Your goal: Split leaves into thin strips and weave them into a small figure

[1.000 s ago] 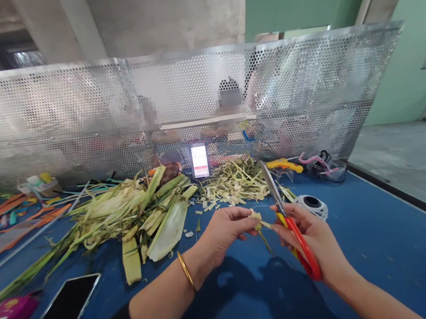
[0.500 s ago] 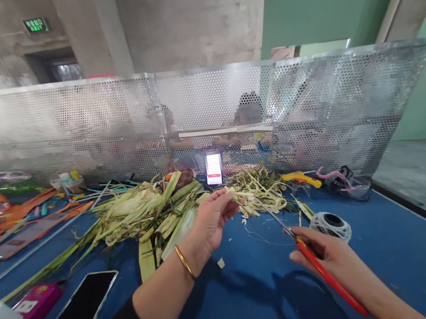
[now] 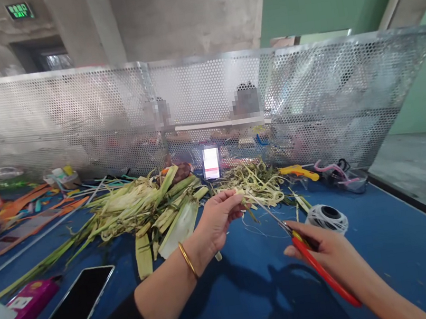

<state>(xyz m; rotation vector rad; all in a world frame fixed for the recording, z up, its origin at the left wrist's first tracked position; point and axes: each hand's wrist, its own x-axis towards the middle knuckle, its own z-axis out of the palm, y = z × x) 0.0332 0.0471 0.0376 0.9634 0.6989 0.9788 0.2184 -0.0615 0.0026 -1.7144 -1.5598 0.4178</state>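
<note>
Mid-frame, the left hand [image 3: 215, 222] is pinching a pale scrap [image 3: 239, 192]; the right hand [image 3: 333, 251], gripping scissors [image 3: 307, 254], should be steering clear of seemingly close fingertips [image 3: 235, 199].

Left hand [image 3: 221, 216], gold bangle at the wrist, pinches a pale plant strip [image 3: 242, 196] at centre. Right hand [image 3: 322, 244], at four o'clock, grips red-handled scissors [image 3: 285, 227], their tips at the strip. Green-yellow husks [image 3: 135, 203] spread toward ten o'clock; a white string spool [image 3: 327, 218] sits at three o'clock on the blue table [image 3: 393, 239].
</note>
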